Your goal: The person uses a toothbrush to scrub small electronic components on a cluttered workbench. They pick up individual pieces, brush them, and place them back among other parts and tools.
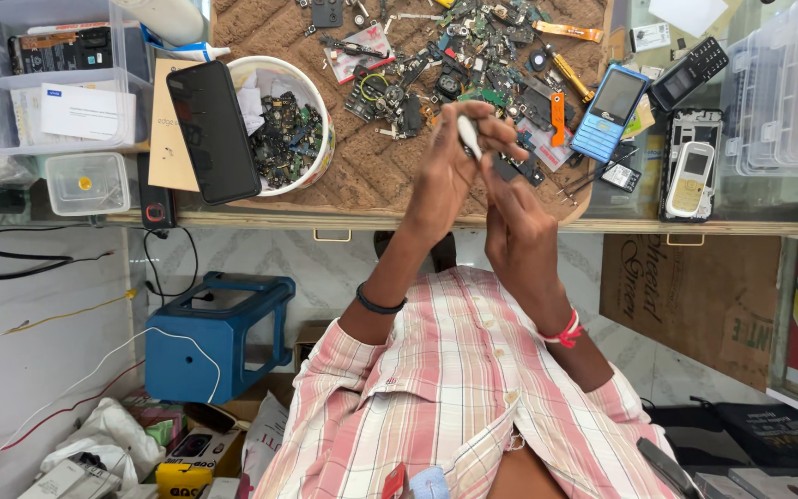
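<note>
Over the brown woven mat [371, 176] on the wood-edged workbench [260, 220], both hands meet just in front of the body. Left hand [454, 166], black band on the wrist, is closed around a slim white pen-shaped tool [468, 137]; fingers are wrapped over it and its tip points down toward the right hand. Right hand [519, 222], red thread on the wrist, has its fingers drawn together, touching the left hand. It looks to pinch a small dark part [508, 169], but the part is too small to make out, so cannot tell what it is. The tool sits above the near edge of the mat, not touching it.

Behind the hands is a scattered pile of green and black circuit-board scraps [454, 65]. Left of the hands is a round white bowl [325, 111] filled with more board bits, with a black slab smartphone [212, 129] lying across its rim. Right of the hands are 3 keypad phones: a blue one [610, 111], a black one [690, 72] and a white-and-yellow one [692, 180]. An orange-handled screwdriver [570, 76] lies near the blue phone. Clear plastic storage boxes [787, 92] stand at the far right. A blue plastic stool [219, 333] stands on the floor under the bench, left of the pink plaid shirt [454, 407].
</note>
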